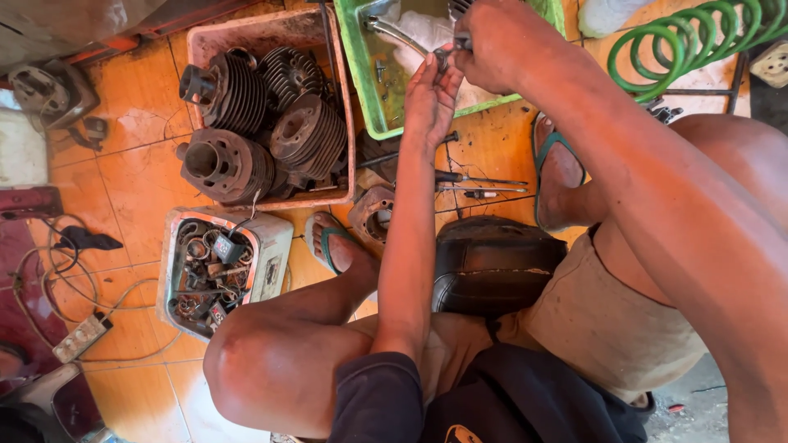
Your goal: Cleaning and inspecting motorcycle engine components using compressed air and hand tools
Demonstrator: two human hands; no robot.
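Both hands' grip (453, 51) closed on metal part (444, 54)

Just one head cam here, looking steeply down from close up over the person's own knees, facing the orange tiled floor (139, 156) and the green tray (361, 90) ahead.

Looks like a small motorbike repair workshop, work done right on the floor. There's a crate (341, 123) full of finned engine cylinders (238, 123), a box of small greasy spare parts (209, 279), a green coil spring (698, 41), and screwdrivers (480, 182) lying loose on the grimy orange floor tiles (139, 156). Green wash tray (361, 90) with bits in it too.
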